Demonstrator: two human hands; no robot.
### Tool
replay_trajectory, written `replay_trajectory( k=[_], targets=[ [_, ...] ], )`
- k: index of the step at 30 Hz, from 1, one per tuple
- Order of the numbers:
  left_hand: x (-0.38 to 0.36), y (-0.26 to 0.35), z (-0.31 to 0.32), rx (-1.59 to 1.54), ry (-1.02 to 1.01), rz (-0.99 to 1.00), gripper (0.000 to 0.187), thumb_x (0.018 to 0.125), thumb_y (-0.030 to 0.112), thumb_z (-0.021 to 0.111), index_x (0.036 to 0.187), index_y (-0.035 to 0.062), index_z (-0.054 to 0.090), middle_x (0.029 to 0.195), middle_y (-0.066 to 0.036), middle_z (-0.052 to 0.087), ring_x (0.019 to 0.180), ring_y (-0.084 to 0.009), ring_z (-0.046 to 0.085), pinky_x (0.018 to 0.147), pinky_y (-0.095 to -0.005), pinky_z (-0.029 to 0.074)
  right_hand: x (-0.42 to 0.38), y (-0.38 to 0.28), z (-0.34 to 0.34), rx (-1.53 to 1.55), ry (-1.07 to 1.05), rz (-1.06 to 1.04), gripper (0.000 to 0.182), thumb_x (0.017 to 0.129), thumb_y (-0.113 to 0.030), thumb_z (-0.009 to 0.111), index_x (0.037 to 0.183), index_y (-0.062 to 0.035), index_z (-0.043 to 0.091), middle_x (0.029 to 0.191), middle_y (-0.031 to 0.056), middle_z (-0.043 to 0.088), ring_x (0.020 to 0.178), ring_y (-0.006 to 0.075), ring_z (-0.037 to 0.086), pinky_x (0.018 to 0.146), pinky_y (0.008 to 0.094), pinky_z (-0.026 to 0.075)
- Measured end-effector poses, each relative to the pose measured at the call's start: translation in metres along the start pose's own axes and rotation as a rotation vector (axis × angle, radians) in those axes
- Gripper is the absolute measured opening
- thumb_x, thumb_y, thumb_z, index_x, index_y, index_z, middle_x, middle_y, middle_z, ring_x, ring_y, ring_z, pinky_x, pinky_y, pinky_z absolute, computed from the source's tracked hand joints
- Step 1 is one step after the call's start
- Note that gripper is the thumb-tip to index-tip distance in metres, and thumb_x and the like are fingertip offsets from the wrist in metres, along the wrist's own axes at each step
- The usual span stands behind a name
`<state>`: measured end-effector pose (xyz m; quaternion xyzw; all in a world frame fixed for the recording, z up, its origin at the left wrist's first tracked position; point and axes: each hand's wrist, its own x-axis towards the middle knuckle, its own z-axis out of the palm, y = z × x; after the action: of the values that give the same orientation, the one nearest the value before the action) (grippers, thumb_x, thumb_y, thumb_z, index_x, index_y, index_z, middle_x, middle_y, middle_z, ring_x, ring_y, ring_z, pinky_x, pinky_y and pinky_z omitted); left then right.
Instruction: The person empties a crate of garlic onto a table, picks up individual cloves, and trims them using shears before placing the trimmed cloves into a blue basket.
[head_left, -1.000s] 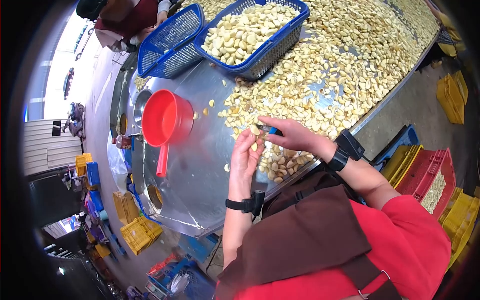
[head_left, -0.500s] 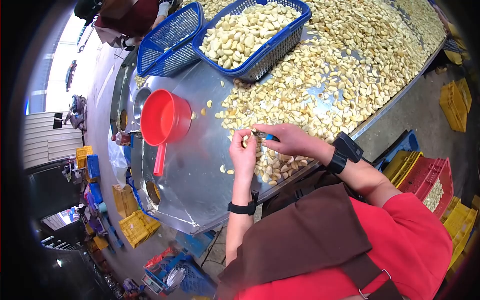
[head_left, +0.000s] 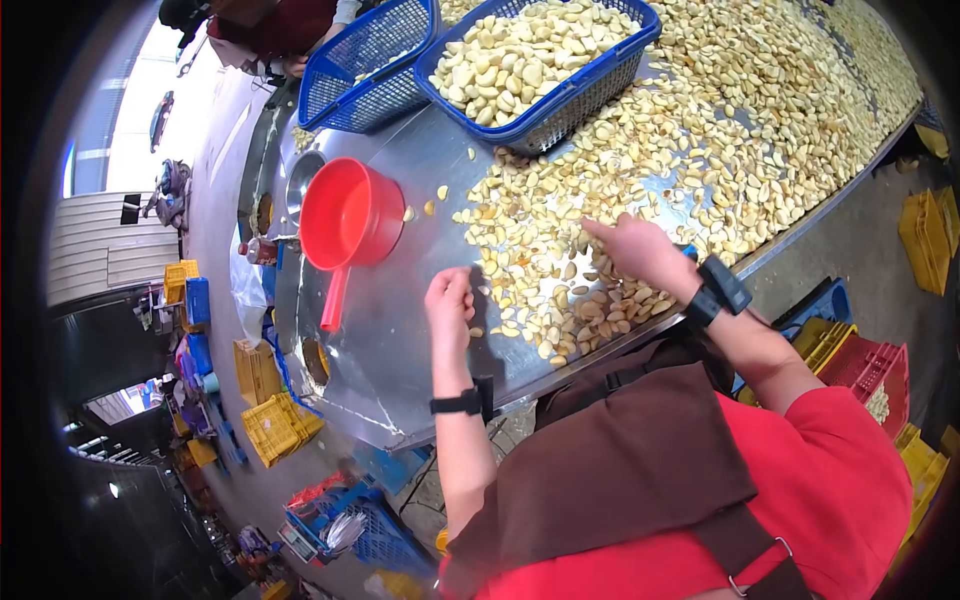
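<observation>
My left hand [head_left: 452, 298] is closed over the bare metal below the red scoop [head_left: 350, 213]; what its fingers hold, if anything, is hidden. My right hand [head_left: 640, 250] reaches over the pale, bean-like pieces [head_left: 560, 215] spread on the metal table [head_left: 400, 350]. Its index finger points out at them while the other fingers curl round a small tool with a blue end [head_left: 690, 252], mostly hidden in the palm. Beyond the hands stands a blue basket [head_left: 590, 105] full of larger pale pieces.
Another blue basket [head_left: 345, 85] holds a few pieces beside the full one. A metal bowl [head_left: 303, 180] stands behind the scoop. A person [head_left: 270, 30] is at the table's far left. Yellow crates [head_left: 280, 428] and a red crate [head_left: 865, 365] stand off the table.
My hands have moved apart from each other, the left toward the scoop and the right out over the pieces. The whole view has shifted slightly.
</observation>
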<state>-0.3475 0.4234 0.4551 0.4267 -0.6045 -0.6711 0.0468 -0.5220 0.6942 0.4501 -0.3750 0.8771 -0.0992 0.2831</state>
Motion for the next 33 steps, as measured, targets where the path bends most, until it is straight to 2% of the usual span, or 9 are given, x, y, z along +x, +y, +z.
replay_trajectory(
  k=[2,4,6,10,12,13,16,27,33],
  targets=[
    [0.006,-0.002,0.029,0.482,0.1,0.229,0.017,0.081,0.01,0.062,0.096,0.0021,0.064,0.082,-0.007,0.065,0.064,-0.0188,0.061,0.062,-0.0292,0.05,-0.01,-0.022,0.016,0.073,0.159,-0.102,0.052,0.081,-0.013,0.052,0.132,-0.0171,0.042,0.084,0.0168,0.061,0.079,0.0328,0.063,0.067,0.0427,0.051],
    [0.02,-0.023,0.036,1.037,0.13,0.395,0.023,0.076,0.012,0.065,0.098,0.0052,0.063,0.089,-0.014,0.063,0.078,-0.0283,0.063,0.069,-0.0374,0.051,-0.015,-0.044,0.009,0.105,0.033,-0.12,0.045,0.081,-0.016,0.052,0.126,-0.014,0.044,0.087,0.0181,0.062,0.081,0.0351,0.063,0.069,0.0439,0.051],
    [0.024,-0.027,0.04,1.022,0.181,0.361,0.022,0.074,0.011,0.064,0.096,0.0091,0.065,0.093,-0.018,0.063,0.085,-0.0351,0.061,0.078,-0.041,0.048,-0.019,-0.055,0.002,0.177,-0.151,-0.19,0.047,0.082,-0.02,0.053,0.127,-0.0127,0.043,0.09,0.0202,0.062,0.085,0.0372,0.062,0.073,0.0461,0.05],
    [0.036,-0.035,0.02,0.882,0.124,0.325,0.026,0.08,0.008,0.061,0.106,0.0057,0.061,0.088,-0.014,0.064,0.077,-0.0267,0.061,0.068,-0.0352,0.05,-0.018,-0.043,-0.005,0.342,-0.059,-0.156,0.047,0.085,-0.026,0.053,0.129,-0.0119,0.045,0.097,0.0187,0.063,0.091,0.036,0.06,0.079,0.0443,0.048],
    [0.015,-0.014,0.019,-0.161,-0.142,-0.061,0.023,0.087,0.005,0.055,0.11,0.0022,0.058,0.082,-0.008,0.062,0.071,-0.0146,0.058,0.056,-0.0259,0.048,-0.012,-0.034,0.002,0.42,-0.014,-0.127,0.047,0.086,-0.028,0.053,0.129,-0.0106,0.046,0.099,0.0169,0.064,0.093,0.0351,0.06,0.08,0.0432,0.047],
    [0.007,-0.006,0.021,-0.373,-0.267,-0.068,0.023,0.093,0.009,0.053,0.115,0.0016,0.054,0.083,-0.004,0.057,0.057,-0.0102,0.046,0.048,-0.0198,0.04,-0.008,-0.03,0.006,0.453,0.077,-0.125,0.047,0.086,-0.028,0.054,0.129,-0.0102,0.046,0.099,0.0171,0.064,0.093,0.0352,0.06,0.08,0.0431,0.047],
    [-0.018,0.008,0.033,-0.699,-0.305,-0.099,0.027,0.093,0.011,0.055,0.117,0.0017,0.052,0.088,-0.006,0.054,0.066,-0.0108,0.049,0.051,-0.0206,0.041,-0.005,-0.033,0.004,0.49,0.151,-0.125,0.048,0.085,-0.028,0.056,0.129,-0.0089,0.047,0.101,0.0179,0.064,0.093,0.0356,0.06,0.08,0.0427,0.048],
    [-0.037,0.009,0.036,-0.808,-0.375,-0.112,0.019,0.092,0.012,0.056,0.11,0.0049,0.054,0.085,-0.004,0.057,0.069,-0.0098,0.054,0.054,-0.0203,0.047,-0.008,-0.05,-0.003,0.587,0.232,-0.2,0.047,0.084,-0.03,0.059,0.124,-0.0075,0.05,0.097,0.0185,0.064,0.09,0.0365,0.061,0.078,0.0423,0.048],
    [-0.021,-0.014,0.014,-0.425,-0.039,0.001,0.021,0.088,0.012,0.062,0.106,0.0026,0.056,0.077,-0.001,0.056,0.054,-0.0062,0.046,0.047,-0.0191,0.042,-0.008,-0.016,-0.007,0.443,0.172,-0.049,0.042,0.083,-0.032,0.059,0.118,-0.0081,0.054,0.094,0.0171,0.065,0.088,0.0348,0.062,0.077,0.0419,0.049]
  ],
)
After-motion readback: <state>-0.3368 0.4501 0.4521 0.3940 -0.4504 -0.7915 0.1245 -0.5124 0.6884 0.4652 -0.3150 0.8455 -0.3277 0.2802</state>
